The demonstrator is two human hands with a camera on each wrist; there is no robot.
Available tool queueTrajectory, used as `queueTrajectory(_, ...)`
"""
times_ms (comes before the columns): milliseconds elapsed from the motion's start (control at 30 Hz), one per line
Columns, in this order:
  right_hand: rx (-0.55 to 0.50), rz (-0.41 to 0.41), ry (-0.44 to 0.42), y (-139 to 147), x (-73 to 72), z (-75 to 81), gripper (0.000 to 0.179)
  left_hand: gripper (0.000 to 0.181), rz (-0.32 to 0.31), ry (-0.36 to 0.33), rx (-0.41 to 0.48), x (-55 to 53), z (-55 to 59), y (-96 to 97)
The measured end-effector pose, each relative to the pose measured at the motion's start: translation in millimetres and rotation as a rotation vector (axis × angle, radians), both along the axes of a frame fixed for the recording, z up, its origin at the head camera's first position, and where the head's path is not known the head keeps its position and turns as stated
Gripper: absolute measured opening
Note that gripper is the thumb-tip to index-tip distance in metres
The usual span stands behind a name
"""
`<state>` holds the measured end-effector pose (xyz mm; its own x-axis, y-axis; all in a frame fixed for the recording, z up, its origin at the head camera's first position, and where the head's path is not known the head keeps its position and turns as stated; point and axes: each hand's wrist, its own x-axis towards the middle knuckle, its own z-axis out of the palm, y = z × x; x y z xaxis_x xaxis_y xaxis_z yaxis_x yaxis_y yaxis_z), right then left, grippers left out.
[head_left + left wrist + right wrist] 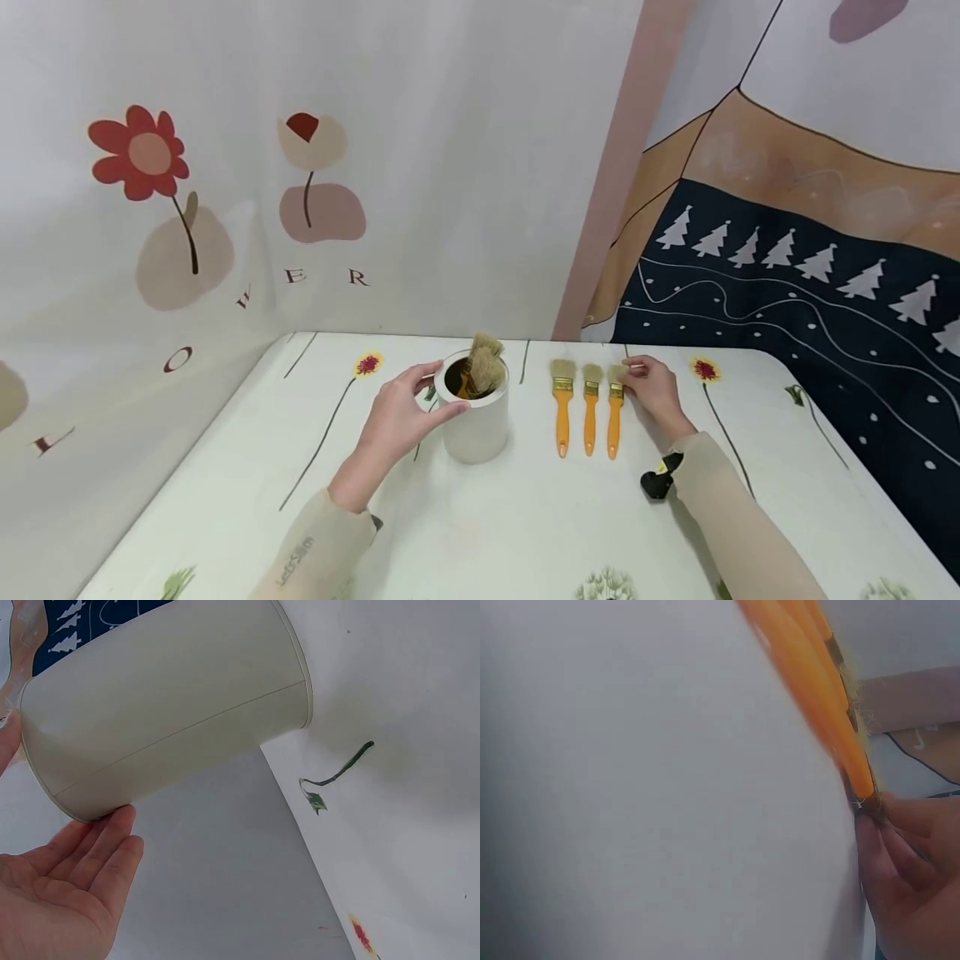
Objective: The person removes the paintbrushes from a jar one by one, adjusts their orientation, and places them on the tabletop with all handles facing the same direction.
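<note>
A white cylindrical container [476, 435] stands on the table with paintbrushes [485, 372] in it, bristles sticking up past the rim. My left hand [396, 417] grips it by the top, thumb on the near side of the rim and fingers on the far side; the left wrist view shows the fingertips against its wall. To the right, three paintbrushes with orange handles lie side by side: a wide one [562, 408], a middle one [590, 408] and a right one [614, 412]. My right hand [656, 390] pinches the right paintbrush at its bristles, as the right wrist view [915, 877] also shows.
The white table [480, 533] has flowers printed on its cover. Behind it hangs a pale curtain [465, 167] with flower prints, meeting a dark blue cloth [750, 308] with trees at the right. A black device [657, 485] sits at the right wrist.
</note>
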<state>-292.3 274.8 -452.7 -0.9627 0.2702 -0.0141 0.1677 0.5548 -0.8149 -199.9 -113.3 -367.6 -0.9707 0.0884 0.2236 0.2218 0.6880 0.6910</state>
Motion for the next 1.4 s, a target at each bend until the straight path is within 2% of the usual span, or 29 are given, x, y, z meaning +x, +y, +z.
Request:
queueTrajectory(200, 0.026, 0.025, -0.049, 0, 0.0, -0.1, 0.031, 0.077, 0.005, -0.026, -0.003, -1.8, -6.5, -1.8)
queueTrajectory(400, 0.040, 0.045, -0.009, 6, -3.7, 17.1, 0.033, 0.077, 0.008, -0.006, 0.018, -8.1, -2.6, 2.2)
queueTrajectory(533, 0.046, 0.061, 0.007, 4, -6.5, 25.4, 0.035, 0.076, 0.014, -0.006, 0.022, -7.5, 0.6, 1.5)
queueTrajectory(700, -0.002, 0.090, 0.034, -2, -5.9, 33.8, 0.035, 0.077, 0.019, -0.010, 0.018, -6.2, 0.4, 0.5)
queueTrajectory(833, -0.062, 0.118, 0.060, -14, -1.2, 42.9, 0.035, 0.077, 0.017, -0.010, 0.012, -4.2, -0.3, -0.6)
queueTrajectory(967, -0.101, 0.177, 0.066, -32, 5.7, 53.2, 0.035, 0.077, 0.029, -0.022, -0.003, -0.6, 0.4, -1.9)
queueTrajectory(1200, -0.179, 0.288, 0.183, -60, 12.8, 77.7, 0.036, 0.077, -0.003, 0.011, 0.006, -4.7, 6.2, 1.2)
queueTrajectory(1400, -0.292, 0.392, 0.168, -94, 20.7, 91.6, 0.038, 0.077, 0.000, -0.011, 0.003, -3.4, 8.3, -1.7)
